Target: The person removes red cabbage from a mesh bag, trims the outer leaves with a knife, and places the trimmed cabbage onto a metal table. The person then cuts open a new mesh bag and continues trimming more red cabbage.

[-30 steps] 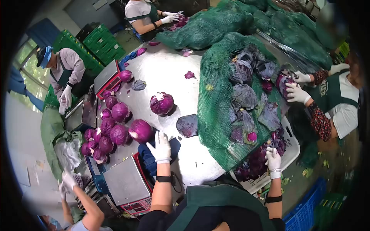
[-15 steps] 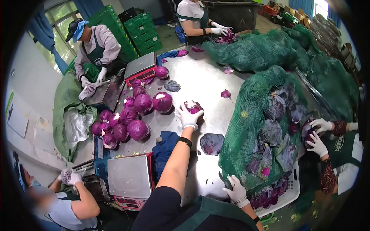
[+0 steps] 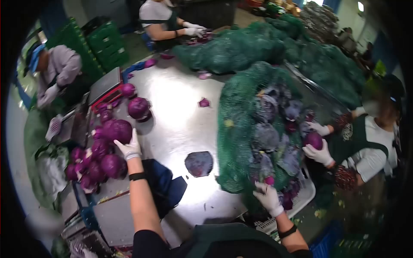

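Note:
My left hand [image 3: 128, 147], in a white glove, reaches to the pile at the left. Its fingers and thumb are spread against the near side of a large red cabbage [image 3: 119, 130]; no closed grip shows. Several more red cabbages [image 3: 113, 166] lie around it, and one cabbage [image 3: 138, 107] sits just beyond. My gloved right hand [image 3: 268, 198] is low over the near edge of the green mesh sack [image 3: 234, 167], beside a white crate [image 3: 307, 193]. Its fingers are curled and blurred, and what they hold is hidden. Limp outer leaves [image 3: 266, 137] are heaped on the sack.
A loose dark leaf [image 3: 199, 164] and a purple scrap [image 3: 204, 102] lie on the metal table [image 3: 172, 99]. Scales [image 3: 105, 88] stand along the left, a blue cloth [image 3: 161, 182] nearer. At right, a co-worker's gloved hands hold a cabbage [image 3: 313, 140]. Other co-workers stand around the table.
My left hand has moved left from a small cabbage at mid-table to the pile; that cabbage is gone from its spot. My right hand has shifted slightly along the sack. The view has swung right.

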Available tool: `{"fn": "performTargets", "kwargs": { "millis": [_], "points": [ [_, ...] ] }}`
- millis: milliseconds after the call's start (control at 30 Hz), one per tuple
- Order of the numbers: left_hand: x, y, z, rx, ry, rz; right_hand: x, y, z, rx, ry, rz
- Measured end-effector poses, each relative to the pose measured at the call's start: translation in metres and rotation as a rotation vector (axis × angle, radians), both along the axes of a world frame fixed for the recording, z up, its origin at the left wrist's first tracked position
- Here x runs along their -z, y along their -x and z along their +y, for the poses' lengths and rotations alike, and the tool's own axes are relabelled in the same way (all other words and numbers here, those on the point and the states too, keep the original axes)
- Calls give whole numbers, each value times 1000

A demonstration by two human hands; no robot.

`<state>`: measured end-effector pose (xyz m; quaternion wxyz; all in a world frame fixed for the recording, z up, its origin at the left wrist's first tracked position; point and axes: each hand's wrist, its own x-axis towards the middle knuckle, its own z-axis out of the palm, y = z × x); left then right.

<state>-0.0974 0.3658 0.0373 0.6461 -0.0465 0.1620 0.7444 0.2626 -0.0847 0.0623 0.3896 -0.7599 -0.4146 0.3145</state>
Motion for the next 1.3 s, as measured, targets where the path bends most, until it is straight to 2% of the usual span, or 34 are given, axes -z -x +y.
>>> {"fn": "performTargets", "kwargs": {
  "millis": [33, 100, 133, 167, 200, 233, 267, 300, 333, 367, 433, 500, 533, 567, 600, 633, 667, 700, 767, 833, 867, 900, 967, 1000, 1033, 1067, 1100, 1133, 1200, 1233, 1300],
  "points": [
    [-10, -2, -1, 331, 168, -328, -27, -9, 19, 53, -106, 48],
    [-27, -75, -38, 476, -136, 200, -46, -35, 53, 144, -207, -149],
    [-64, -118, -80, 630, -190, 450, -48, -47, 71, 135, -270, -289],
    [-74, -154, -107, 783, -251, 657, -46, -60, 90, 124, -337, -428],
    [-51, -183, -118, 1013, -376, 737, -43, -75, 109, 165, -353, -424],
    [-70, -214, -157, 949, -774, 981, -36, -92, 128, 205, -370, -420],
    [-70, -238, -182, 875, -1010, 1274, -14, -117, 145, 258, -442, -287],
    [-62, -260, -194, 502, -1465, 1579, 0, -138, 155, 308, -512, -152],
    [-72, -272, -211, 575, -1484, 1689, -28, -133, 154, 340, -334, -338],
    [-67, -278, -224, 573, -1420, 1795, -47, -126, 147, 344, -339, -343],
    [-37, -280, -229, 809, -1245, 1733, -71, -110, 124, 53, -268, -310],
    [-11, -258, -207, 1067, -1644, 2010, -102, -95, 89, -339, -14, -523],
    [8, -236, -198, 1022, -1718, 2223, -104, -96, 72, -384, 127, -620],
    [18, -206, -184, 997, -1673, 2318, -104, -102, 55, -430, 269, -714],
    [10, -175, -169, 1045, -1624, 2549, -102, -113, 42, -375, 267, -709],
    [-10, -152, -154, 1202, -1368, 2767, -100, -125, 30, -320, 264, -701],
    [-16, -129, -131, 1271, -912, 2786, -87, -140, 20, -221, 292, -736],
    [20, -85, -100, 1003, -679, 2675, -106, -135, 28, -158, 398, -654],
    [13, -36, -72, 814, -600, 2923, -85, -133, 39, -25, 79, -474],
    [-18, -20, -65, 1185, -436, 2627, -71, -123, 71, 17, -15, -398],
    [-8, -4, -55, 1164, -515, 2205, -51, -126, 90, -3, -75, -502],
    [-23, -2, -49, 1006, -488, 2336, -37, -125, 106, -23, -126, -604],
    [-63, -13, -55, 321, -657, 2498, -51, -101, 136, 9, 283, -616],
    [-77, -28, -65, 95, -619, 2251, -51, -94, 147, 19, 411, -592],
    [-118, -63, -100, 81, -566, 2068, -26, -94, 154, 81, 330, -694],
    [-128, -86, -121, 97, -644, 1902, -16, -93, 154, 90, 264, -705],
    [-141, -105, -144, 201, -754, 1983, -11, -94, 153, 98, 196, -719],
    [-148, -130, -174, 466, -786, 1854, -10, -93, 147, 89, 192, -724],
    [-106, -170, -203, 790, -1146, 1735, -8, -89, 127, 44, 60, -797],
    [-73, -188, -215, 896, -1243, 1668, -6, -87, 111, 36, -15, -806],
    [-2, -227, -241, 1091, -885, 1353, -4, -78, 74, 37, -150, -806]
  ]
}}
